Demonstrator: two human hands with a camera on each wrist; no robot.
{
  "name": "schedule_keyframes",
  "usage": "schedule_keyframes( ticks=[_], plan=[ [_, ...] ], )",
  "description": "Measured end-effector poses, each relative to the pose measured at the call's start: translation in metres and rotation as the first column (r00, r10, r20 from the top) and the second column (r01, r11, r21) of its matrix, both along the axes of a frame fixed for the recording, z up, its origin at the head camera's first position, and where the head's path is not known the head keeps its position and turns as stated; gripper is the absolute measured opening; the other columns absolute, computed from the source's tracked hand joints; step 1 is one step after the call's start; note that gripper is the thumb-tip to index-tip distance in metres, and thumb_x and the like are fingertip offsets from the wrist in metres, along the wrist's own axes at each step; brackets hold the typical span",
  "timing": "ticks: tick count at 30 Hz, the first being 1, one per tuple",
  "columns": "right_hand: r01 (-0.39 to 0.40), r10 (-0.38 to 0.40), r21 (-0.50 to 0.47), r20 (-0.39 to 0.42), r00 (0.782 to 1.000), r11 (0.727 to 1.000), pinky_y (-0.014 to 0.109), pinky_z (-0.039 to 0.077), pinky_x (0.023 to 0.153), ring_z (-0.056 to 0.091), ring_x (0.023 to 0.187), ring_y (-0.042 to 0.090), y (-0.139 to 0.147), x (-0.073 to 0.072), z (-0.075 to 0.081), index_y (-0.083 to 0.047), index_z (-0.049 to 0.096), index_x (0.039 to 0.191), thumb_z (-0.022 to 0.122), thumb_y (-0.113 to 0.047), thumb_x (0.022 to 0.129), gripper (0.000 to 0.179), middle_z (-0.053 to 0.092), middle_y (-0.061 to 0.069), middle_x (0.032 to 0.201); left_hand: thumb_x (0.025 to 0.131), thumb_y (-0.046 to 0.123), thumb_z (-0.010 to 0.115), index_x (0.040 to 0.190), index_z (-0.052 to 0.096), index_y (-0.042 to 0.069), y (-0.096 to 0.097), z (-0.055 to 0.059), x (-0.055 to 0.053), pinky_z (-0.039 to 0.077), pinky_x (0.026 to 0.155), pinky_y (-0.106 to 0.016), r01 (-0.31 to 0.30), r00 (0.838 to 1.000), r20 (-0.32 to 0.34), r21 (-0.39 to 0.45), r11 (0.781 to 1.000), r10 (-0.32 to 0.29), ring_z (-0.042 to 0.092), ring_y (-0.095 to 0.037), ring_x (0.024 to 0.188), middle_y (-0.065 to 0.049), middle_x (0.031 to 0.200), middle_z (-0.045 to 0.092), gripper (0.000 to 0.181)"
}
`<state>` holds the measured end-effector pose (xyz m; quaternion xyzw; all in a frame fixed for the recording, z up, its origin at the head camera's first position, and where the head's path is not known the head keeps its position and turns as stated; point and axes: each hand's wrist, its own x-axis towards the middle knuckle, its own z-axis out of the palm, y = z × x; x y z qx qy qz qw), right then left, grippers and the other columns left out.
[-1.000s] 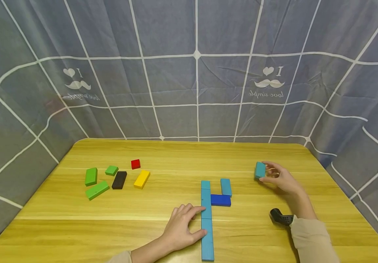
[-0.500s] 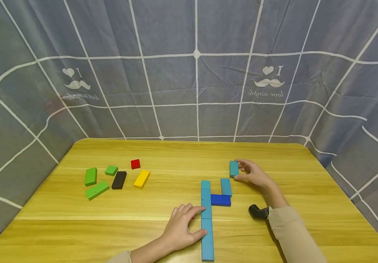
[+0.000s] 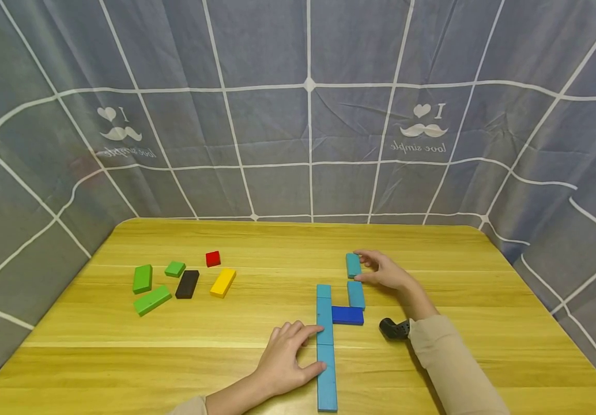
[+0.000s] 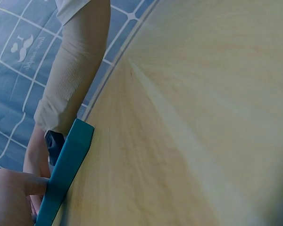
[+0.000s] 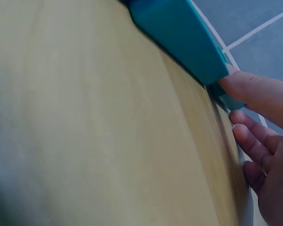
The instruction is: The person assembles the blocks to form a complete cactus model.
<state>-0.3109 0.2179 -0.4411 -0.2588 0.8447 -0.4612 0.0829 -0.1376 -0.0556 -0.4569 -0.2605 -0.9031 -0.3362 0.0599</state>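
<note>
My right hand pinches a small light-blue block by its far and near ends, thumb at the near end. Right below it in the head view, a second light-blue block lies against the far side of a dark-blue block. That dark-blue block abuts a straight row of light-blue blocks running toward me. My left hand rests beside the row, with index fingertip and thumb touching it. In the left wrist view, the thumb lies against the row's block.
On the wooden table's left side lie several green blocks, a black block, a yellow block and a small red block. A black wrist device sits under my right wrist. Grey curtains surround the table.
My right hand has carried the light-blue block leftward from the table's right side to just beyond the second light-blue block. The left hand and the row have stayed put.
</note>
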Motion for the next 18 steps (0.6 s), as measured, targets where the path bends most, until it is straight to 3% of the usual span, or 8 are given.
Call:
schedule_keyframes(
  ticks=[9,18],
  plan=[
    [-0.026,0.025,0.027,0.037,0.999,0.999,0.044,0.033,0.090,0.040,0.102,0.031,0.0002,0.0006,0.0002,0.009,0.038,0.133,0.063,-0.009,0.085,0.057,0.045,0.022,0.113,0.076,0.043,0.067,0.121,0.057,0.020,0.0002,0.0001,0.0007,0.025,0.069,-0.022,0.001,1.000,0.000,-0.002,1.000,-0.001,0.032,-0.002,0.072,0.016,0.077,0.040,0.051],
    [0.029,-0.029,0.043,0.013,0.999,0.999,0.041,0.036,0.087,0.044,0.102,0.032,0.0004,0.0031,0.0001,0.005,0.046,0.129,0.057,-0.014,0.090,0.045,0.048,0.024,0.117,0.076,0.043,0.067,0.121,0.057,0.020,0.0004,0.0009,0.0006,0.025,0.071,-0.023,0.002,1.000,0.004,-0.001,1.000,-0.002,0.032,-0.002,0.072,0.016,0.077,0.040,0.052]
  ],
)
